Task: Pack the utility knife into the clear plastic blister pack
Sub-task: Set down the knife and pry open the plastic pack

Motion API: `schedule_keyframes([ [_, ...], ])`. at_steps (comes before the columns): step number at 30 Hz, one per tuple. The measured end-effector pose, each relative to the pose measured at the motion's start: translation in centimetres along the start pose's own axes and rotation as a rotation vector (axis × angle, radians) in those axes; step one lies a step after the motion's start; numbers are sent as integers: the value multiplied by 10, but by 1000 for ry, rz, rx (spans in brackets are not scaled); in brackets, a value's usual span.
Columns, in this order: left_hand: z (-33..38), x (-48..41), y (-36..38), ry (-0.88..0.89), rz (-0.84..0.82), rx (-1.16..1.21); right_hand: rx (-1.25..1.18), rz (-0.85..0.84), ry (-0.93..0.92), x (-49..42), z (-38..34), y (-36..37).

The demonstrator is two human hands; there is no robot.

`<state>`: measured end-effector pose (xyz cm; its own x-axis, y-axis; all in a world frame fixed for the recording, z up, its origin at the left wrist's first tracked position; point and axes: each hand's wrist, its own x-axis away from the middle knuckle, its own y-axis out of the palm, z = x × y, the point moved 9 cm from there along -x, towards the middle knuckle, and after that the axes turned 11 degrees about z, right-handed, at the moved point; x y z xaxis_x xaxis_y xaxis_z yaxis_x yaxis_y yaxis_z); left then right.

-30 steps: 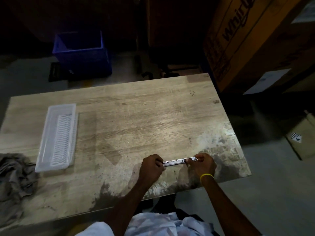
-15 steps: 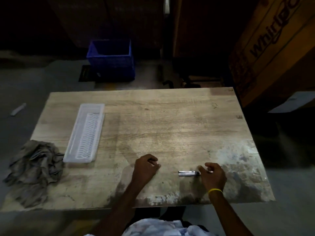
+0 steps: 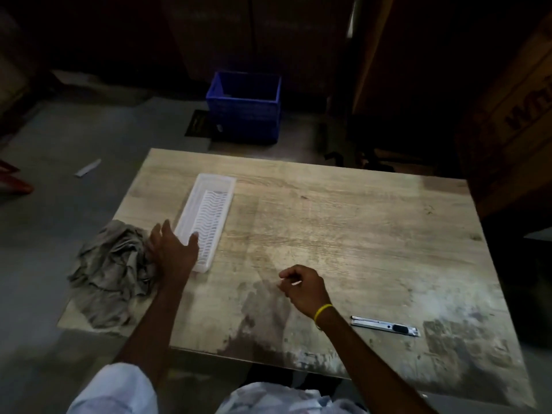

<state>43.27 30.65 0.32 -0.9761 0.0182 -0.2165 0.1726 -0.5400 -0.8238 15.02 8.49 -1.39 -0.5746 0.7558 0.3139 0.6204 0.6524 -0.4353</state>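
Observation:
A slim silver utility knife (image 3: 385, 326) with a black slider lies flat near the table's front right edge, untouched. The clear plastic blister pack (image 3: 206, 216), long and ribbed inside, rests on the left half of the wooden table (image 3: 343, 234). My left hand (image 3: 173, 249) is spread open at the pack's near end, thumb against its near corner, fingers over the left rim. My right hand (image 3: 301, 286) hovers loosely curled over the table's middle front, to the left of the knife, holding nothing.
A crumpled grey rag (image 3: 110, 273) lies on the table's left front corner, touching my left hand. A blue crate (image 3: 245, 107) stands on the floor beyond the table. A large cardboard box (image 3: 513, 115) rises at the right. A small white strip (image 3: 88, 168) lies on the floor at left.
Both hands have let go of the knife, which now lies on the table. My left hand has reached left to the blister pack; my right hand has drawn away left. The view has shifted left.

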Motion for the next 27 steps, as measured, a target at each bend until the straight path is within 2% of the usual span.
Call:
schedule_keyframes([
  [4,-30,-22,7,-112,-111,-27,-8,-34,-22,-1,-21,26],
  [10,-29,-26,20,-217,-305,207,-6,-33,-16,-2,-34,42],
  [14,-23,10,45,-537,-522,547,-21,17,16,-3,-33,36],
  [16,-7,39,57,-609,-654,644,3,61,-4,-1,-32,29],
  [20,41,100,69,-601,-851,737,236,209,-247,6,-40,4],
  [24,78,162,82,-597,-1040,737,450,197,-448,23,-40,-1],
  [27,98,201,90,-515,-1146,717,642,166,-469,35,-31,1],
])
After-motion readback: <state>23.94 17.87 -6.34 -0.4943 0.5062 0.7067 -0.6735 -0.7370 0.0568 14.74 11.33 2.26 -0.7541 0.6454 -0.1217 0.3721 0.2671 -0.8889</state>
